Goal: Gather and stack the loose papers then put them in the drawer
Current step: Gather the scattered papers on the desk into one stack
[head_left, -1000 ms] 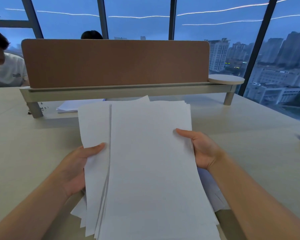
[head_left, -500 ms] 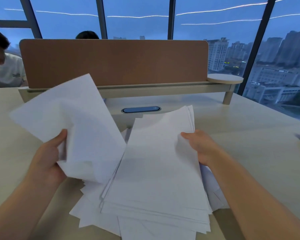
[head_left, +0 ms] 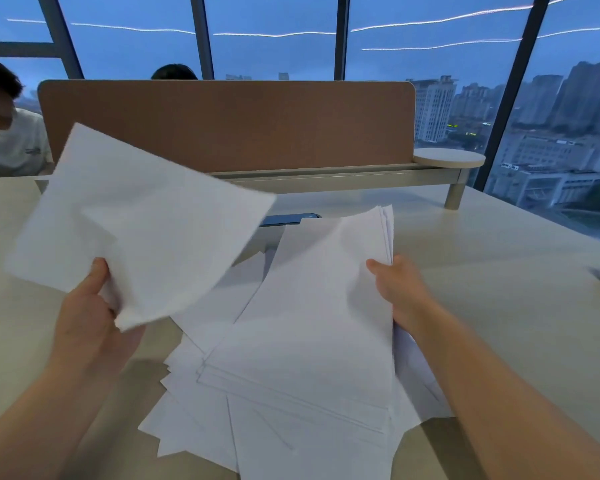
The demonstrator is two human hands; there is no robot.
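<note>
Papers lie fanned on the desk between both hands. Left hand pinches a lifted, blurred sheet at its near edge; right hand grips the top stack at its right edge, raised.

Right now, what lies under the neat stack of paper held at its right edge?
Under the stack that the right hand holds, loose sheets fan out crookedly on the desk. How many lie there, and whatever sits beneath the stack's middle, is covered.
</note>
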